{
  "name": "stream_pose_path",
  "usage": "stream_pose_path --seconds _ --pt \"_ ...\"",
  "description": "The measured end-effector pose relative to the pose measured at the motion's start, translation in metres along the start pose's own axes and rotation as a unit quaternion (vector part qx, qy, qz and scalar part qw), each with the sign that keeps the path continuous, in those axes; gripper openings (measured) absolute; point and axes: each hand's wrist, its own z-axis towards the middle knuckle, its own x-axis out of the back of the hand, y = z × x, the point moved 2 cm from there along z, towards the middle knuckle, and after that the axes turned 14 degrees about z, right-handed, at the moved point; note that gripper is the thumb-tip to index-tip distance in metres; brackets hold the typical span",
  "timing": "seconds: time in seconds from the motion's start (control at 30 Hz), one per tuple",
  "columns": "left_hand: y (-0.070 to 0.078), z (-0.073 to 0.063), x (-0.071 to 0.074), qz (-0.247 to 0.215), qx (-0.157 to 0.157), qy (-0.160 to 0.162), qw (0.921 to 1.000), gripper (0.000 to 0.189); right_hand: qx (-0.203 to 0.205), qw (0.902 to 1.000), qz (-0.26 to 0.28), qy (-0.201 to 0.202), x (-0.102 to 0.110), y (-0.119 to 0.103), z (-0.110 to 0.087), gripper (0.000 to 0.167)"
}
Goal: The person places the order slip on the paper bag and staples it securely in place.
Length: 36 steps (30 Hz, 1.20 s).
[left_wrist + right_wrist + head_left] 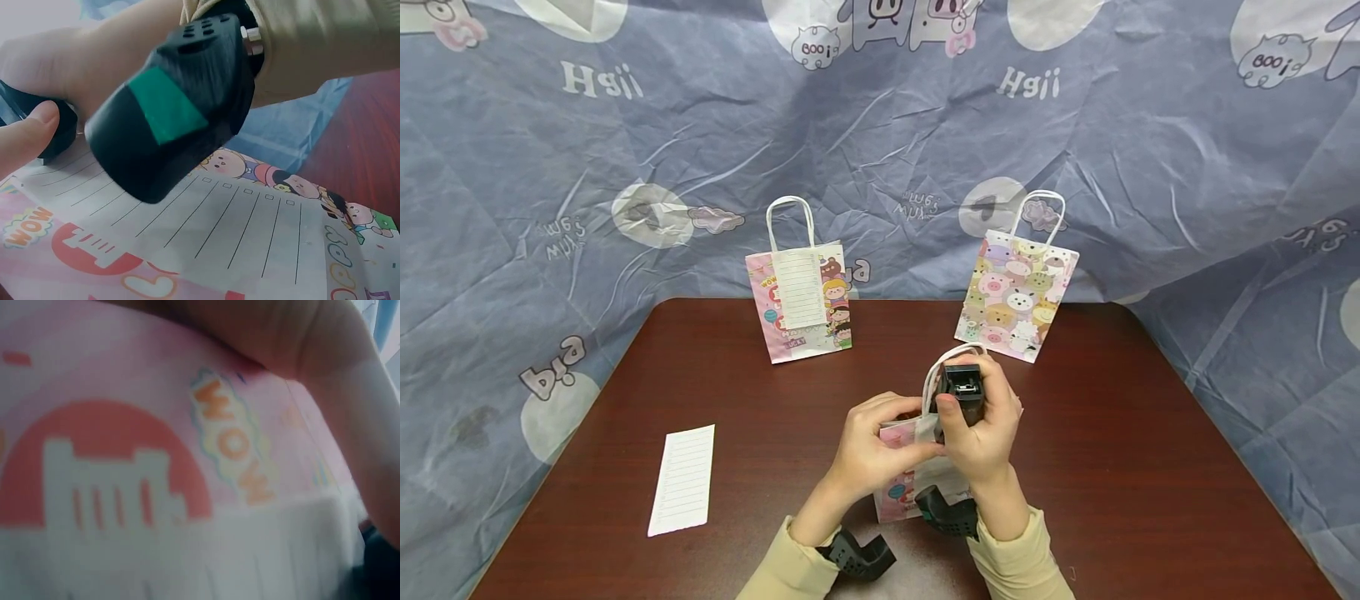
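Note:
My right hand (988, 429) grips a black stapler (964, 385) at the top edge of a pink cartoon paper gift bag (895, 497). The thumb lies along its near side, and its metal end faces up. My left hand (876, 442) pinches the bag's upper left edge. White twisted handles (931, 379) rise behind the stapler. A lined paper list (250, 219) with small check boxes lies flat on the bag's front, its top running up to the stapler. "WOW" print (231, 444) on the bag shows close up in the right wrist view.
At the back left stands another pink gift bag (762, 308) with a lined list (799, 287) on its front. An animal-print gift bag (1011, 292) stands back right. A loose lined list (682, 481) lies on the brown table (1150, 467) at left. A blue printed cloth (880, 142) hangs behind.

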Motion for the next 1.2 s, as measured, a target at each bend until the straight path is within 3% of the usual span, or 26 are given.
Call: stream_pose_path --seconds 0.23,0.33,0.5,0.67,0.77,0.87,0.97,1.07,1.2 --pt "-0.005 0.000 0.006 0.003 -0.002 0.007 1.0000 0.045 -0.040 0.9950 0.015 -0.090 0.004 -0.002 0.004 0.059" --pt "-0.007 0.001 0.008 0.006 0.006 0.005 1.0000 0.045 -0.032 0.9943 0.025 -0.099 0.005 -0.003 0.005 0.059" --pt "-0.010 0.001 0.012 0.004 0.024 0.002 0.9997 0.043 0.014 0.9982 0.017 -0.056 0.009 -0.003 0.007 0.054" --pt "-0.014 0.000 0.015 -0.002 0.040 0.005 0.9992 0.042 0.059 0.9955 0.074 0.005 0.015 0.002 0.010 0.044" --pt "-0.017 0.000 0.019 -0.006 0.050 0.008 0.9987 0.042 0.065 0.9937 0.081 0.044 0.020 0.005 0.011 0.042" --pt "-0.021 -0.001 0.022 -0.010 0.060 0.008 0.9981 0.041 0.028 0.9964 0.059 0.054 0.027 0.007 0.012 0.048" --pt "-0.025 -0.002 0.026 -0.016 0.067 0.004 0.9977 0.040 -0.039 0.9973 0.060 0.015 0.034 0.012 0.012 0.056" --pt "-0.027 -0.002 0.029 -0.021 0.076 -0.002 0.9969 0.040 -0.100 0.9899 0.089 -0.046 0.041 0.020 0.011 0.059" --pt "-0.028 -0.002 0.033 -0.022 0.091 -0.011 0.9955 0.040 -0.149 0.9745 0.132 -0.103 0.047 0.032 0.007 0.059"
